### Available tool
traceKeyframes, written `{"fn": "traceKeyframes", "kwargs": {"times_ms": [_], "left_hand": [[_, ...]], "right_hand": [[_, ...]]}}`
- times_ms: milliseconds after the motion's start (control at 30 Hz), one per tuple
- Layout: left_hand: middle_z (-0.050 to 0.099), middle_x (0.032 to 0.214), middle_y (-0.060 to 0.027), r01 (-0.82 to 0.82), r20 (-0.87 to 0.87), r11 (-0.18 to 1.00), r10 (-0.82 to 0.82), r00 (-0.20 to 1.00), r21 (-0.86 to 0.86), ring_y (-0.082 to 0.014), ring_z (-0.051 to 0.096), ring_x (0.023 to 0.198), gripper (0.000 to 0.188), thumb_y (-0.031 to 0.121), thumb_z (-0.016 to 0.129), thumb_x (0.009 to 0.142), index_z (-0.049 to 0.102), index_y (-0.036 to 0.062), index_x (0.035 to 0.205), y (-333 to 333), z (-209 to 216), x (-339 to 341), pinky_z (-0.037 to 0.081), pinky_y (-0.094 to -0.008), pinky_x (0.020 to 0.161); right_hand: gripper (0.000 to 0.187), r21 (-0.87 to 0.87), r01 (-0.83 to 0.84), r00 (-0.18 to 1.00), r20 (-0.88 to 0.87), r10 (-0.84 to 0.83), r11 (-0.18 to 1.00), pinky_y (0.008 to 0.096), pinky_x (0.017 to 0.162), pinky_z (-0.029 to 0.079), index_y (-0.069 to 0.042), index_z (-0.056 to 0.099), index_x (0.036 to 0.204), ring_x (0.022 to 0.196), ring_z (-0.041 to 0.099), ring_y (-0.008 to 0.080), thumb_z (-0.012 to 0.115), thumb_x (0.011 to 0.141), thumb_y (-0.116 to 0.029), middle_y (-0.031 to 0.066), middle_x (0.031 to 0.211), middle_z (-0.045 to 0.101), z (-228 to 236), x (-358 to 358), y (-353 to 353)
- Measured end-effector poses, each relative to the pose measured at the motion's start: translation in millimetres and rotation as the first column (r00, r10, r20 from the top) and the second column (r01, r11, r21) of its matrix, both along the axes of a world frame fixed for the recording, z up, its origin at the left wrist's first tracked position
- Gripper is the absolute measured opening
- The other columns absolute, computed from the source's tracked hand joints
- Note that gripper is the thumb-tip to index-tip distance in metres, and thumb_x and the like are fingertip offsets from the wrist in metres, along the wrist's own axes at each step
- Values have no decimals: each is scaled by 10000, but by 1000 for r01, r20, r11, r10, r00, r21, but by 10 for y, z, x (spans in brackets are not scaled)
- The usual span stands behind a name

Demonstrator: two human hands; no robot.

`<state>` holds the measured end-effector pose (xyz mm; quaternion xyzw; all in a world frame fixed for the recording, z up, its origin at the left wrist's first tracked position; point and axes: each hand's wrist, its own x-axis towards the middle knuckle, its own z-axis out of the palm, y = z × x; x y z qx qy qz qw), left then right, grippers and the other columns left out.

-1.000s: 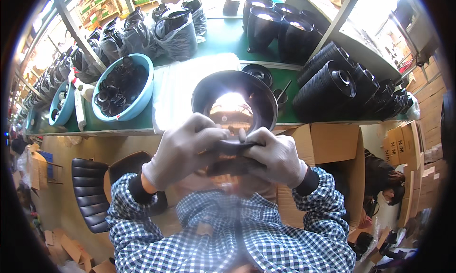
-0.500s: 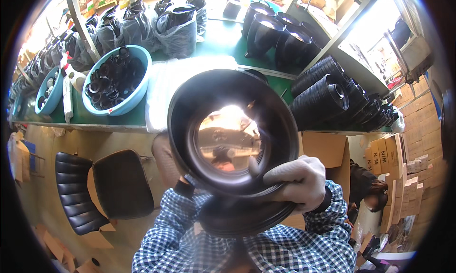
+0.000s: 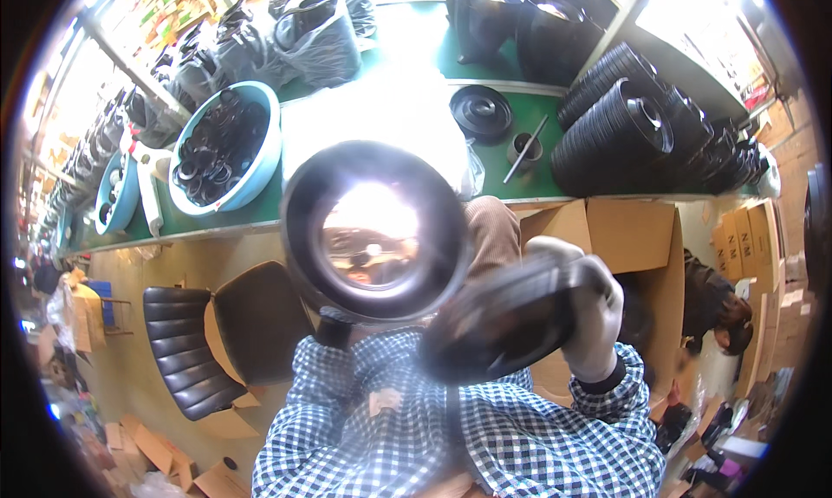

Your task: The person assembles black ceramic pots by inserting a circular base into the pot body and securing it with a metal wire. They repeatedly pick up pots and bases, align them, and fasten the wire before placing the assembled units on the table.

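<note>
A round black bowl-like part [image 3: 303, 264] with a mirror-bright centre is held up before me, left of the middle. My left hand [image 3: 336, 318] supports it from behind and is mostly hidden; only a bit of grey glove shows below the rim. In my gloved right hand [image 3: 596, 312], fingers wrapped over the edge, is a black round disc [image 3: 503, 320], tilted and smeared by motion. The bowl-like part and the disc appear separate. Below the disc's right side, an open cardboard box [image 3: 663, 299] stands close to my right hand.
Along the green table [image 3: 542, 182] are a blue tub [image 3: 276, 143] of black rings, white sheeting [image 3: 373, 108], a black lid-like disc [image 3: 481, 112], a small dark cup [image 3: 524, 147] with a rod, and stacked black discs [image 3: 611, 143]. A black chair [image 3: 260, 320] stands left; another person [image 3: 715, 303] bends at right.
My right hand has left the bowl-like part's rim and drawn the black disc out to the right. The bowl-like part has shifted left. My view has tilted, baring the cup and the disc on the table.
</note>
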<state>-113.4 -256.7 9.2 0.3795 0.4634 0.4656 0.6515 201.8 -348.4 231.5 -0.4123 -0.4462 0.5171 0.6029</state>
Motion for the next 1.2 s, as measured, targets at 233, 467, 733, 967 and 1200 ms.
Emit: {"fn": "traceKeyframes", "kwargs": {"times_ms": [233, 467, 733, 967, 1200], "left_hand": [[691, 1355, -136, -86, -244, 994, 100, 965, 68, -250, 680, 1229, 544, 177, 724, 996, 573, -9, 1484, -277, 576, -541, 556, -382, 1077], [700, 1335, -142, -14, -623, 954, 207, 754, 300, -257, 690, 1209, 538, 193, 732, 987, 589, -14, 1463, -75, 2113, -911, 560, -382, 1064], [711, 1311, -148, 264, -847, 929, 88, 525, 260, -264, 702, 1185, 532, 211, 740, 976, 608, -18, 1438, 545, 3142, -659, 564, -382, 1049], [721, 1291, -154, 107, -827, 975, 106, 552, 196, -270, 713, 1165, 529, 227, 748, 967, 624, -22, 1417, 799, 2956, -657, 568, -383, 1037], [730, 1271, -159, 32, -798, 981, 136, 587, 191, -276, 723, 1144, 527, 243, 756, 958, 641, -27, 1395, 785, 2767, -738, 572, -383, 1024]], "right_hand": [[690, 355, 210, 594, 694, -408, 911, 433, 1160, 505, 76, 573, 1437, 1306, 648, 393, 832, 797, 41, 247, 1363, 665, -1380, 601, 29], [614, 75, 429, 887, 153, -436, 900, 380, 1208, 472, 47, 436, 1561, 1380, 599, 273, 638, 1047, -222, 194, 1501, 590, -1836, 123, 304], [650, -331, 348, 925, -29, -378, 877, 346, 1199, 445, 61, 364, 1628, 1413, 576, 276, 290, 1210, -431, 215, 1596, 518, -1655, -446, 519], [509, -48, 331, 912, -242, -332, 942, 339, 1112, 443, 16, 503, 1570, 1250, 576, 214, 365, 1201, -308, 141, 1339, 583, -1266, -282, 468], [550, -59, 383, 854, -358, -378, 922, 316, 978, 440, 48, 596, 1479, 1093, 537, 173, 427, 1171, -376, 82, 1205, 548, -1007, -155, 484]]}}
